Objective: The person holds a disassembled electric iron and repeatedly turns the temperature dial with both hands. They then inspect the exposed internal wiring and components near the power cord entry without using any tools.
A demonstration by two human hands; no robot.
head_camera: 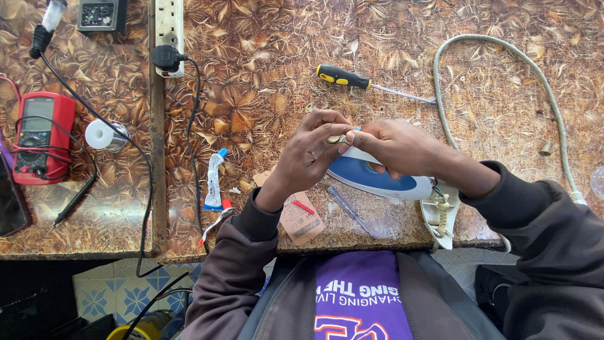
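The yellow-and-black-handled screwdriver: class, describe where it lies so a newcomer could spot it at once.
On the brown leaf-patterned tabletop, look just beyond the two hands working over the blue-and-white clothes iron. There lies the yellow-and-black-handled screwdriver, its metal shaft pointing right toward the grey cord. The clear-handled screwdriver nearer the table edge lacks that colouring.

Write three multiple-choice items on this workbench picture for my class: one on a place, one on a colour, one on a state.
1. Where does the screwdriver lie?
A. beyond the hands
B. on the iron
C. on the floor

2. What colour is the multimeter?
A. green
B. red
C. white

3. What is the plug doing?
A. lying loose
B. held in a hand
C. seated in the power strip

Answers: 1 A, it rests on the table past both hands. 2 B, its case is red. 3 C, it sits in the strip.
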